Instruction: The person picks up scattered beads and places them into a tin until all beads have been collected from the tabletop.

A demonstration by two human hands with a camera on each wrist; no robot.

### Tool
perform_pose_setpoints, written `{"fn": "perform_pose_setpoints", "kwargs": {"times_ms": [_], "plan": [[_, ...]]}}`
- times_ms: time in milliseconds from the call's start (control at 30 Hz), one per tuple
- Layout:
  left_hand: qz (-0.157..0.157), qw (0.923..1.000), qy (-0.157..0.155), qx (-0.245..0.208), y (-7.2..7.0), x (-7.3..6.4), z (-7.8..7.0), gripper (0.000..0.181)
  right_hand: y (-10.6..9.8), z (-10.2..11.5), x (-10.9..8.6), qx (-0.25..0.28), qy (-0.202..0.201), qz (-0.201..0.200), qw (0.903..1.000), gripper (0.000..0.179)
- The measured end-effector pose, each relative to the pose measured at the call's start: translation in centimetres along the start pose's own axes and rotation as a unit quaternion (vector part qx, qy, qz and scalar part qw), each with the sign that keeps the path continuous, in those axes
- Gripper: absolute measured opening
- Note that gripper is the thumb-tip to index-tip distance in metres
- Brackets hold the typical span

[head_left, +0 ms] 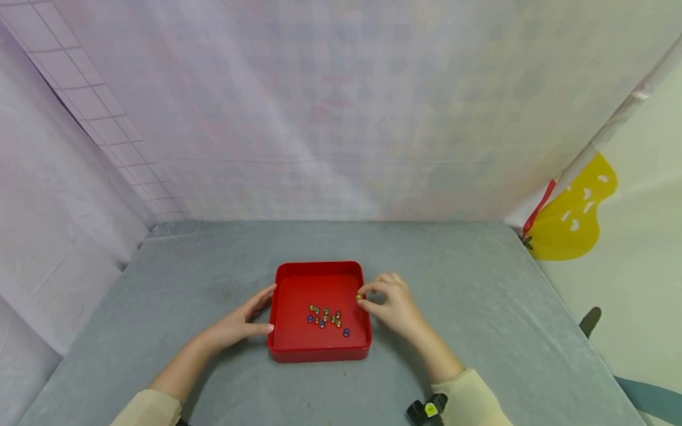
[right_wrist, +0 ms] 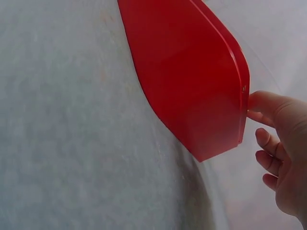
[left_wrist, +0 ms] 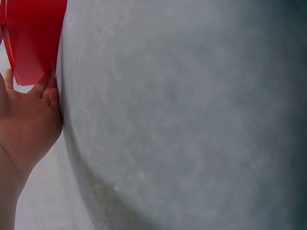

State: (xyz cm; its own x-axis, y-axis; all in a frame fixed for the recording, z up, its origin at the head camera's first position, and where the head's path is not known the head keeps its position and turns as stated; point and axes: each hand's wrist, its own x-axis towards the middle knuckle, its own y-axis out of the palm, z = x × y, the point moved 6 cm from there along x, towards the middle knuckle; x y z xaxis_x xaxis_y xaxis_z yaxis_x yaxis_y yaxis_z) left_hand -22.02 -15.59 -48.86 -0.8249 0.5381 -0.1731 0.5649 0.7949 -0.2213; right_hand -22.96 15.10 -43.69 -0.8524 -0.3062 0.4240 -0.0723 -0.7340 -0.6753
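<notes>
A square red tray (head_left: pixel 319 355) sits on the grey cloth, with several small shiny beads (head_left: pixel 322 323), gold and blue, scattered over the near half of its floor. Against its left wall rest the thumb and fingertips of my left hand (head_left: pixel 237 327), spread and fairly straight; the left wrist view has this hand (left_wrist: pixel 29 115) beside the red wall (left_wrist: pixel 36 38). At the right rim my right hand (head_left: pixel 394 303) pinches one gold bead (head_left: pixel 359 297) between thumb and forefinger. In the right wrist view the bead is hidden behind the tray's wall (right_wrist: pixel 192 86), and the other fingers curl loosely.
Grey cloth (head_left: pixel 202 266) covers the table around the tray. Pale curtains (head_left: pixel 341 118) hang behind and on both sides, the right one printed with a yellow shape (head_left: pixel 570 219). A black wrist device (head_left: pixel 426 410) is by the right sleeve.
</notes>
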Motion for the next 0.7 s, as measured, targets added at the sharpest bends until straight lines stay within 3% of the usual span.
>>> {"fn": "perform_pose_setpoints", "kwargs": {"times_ms": [367,700], "plan": [[-0.002,1.0,-0.002,0.0,0.0,0.1,0.0,0.081,0.7,0.4,0.2,-0.005,0.008,0.009,0.9999,0.012],[0.0,1.0,0.009,0.004,0.0,0.1,0.0,0.08,1.4,0.8,0.5,-0.004,-0.012,0.001,0.9999,0.014]]}}
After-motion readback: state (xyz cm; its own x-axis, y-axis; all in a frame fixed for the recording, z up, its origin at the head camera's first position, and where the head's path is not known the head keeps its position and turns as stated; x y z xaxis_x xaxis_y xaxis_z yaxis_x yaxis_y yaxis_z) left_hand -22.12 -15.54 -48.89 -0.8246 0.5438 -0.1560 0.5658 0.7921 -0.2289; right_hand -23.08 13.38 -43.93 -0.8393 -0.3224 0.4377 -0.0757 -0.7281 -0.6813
